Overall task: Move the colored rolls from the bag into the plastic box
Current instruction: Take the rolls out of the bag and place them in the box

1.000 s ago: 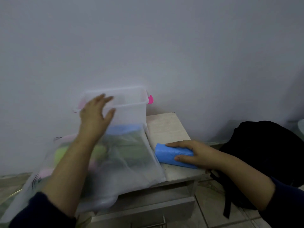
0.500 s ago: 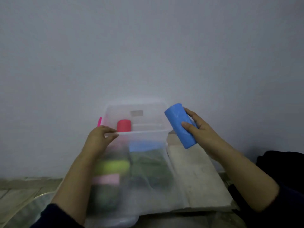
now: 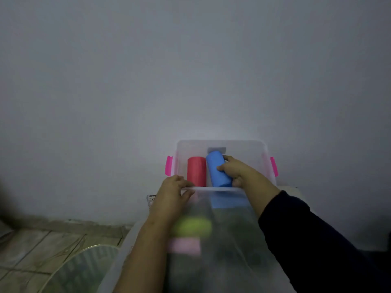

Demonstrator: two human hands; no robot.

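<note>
Dim, bluish light, dark vignetted corners, blurred foreground, soft focus

A plain gray wall [image 3: 190, 70] fills the top. Down at the left is a tiled floor [image 3: 31, 246], and a round glass rim [image 3: 69, 259] sits over it.

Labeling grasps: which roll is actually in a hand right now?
The blue roll inside the plastic box; the right hand grips it. The red roll beside it lies untouched.
</note>
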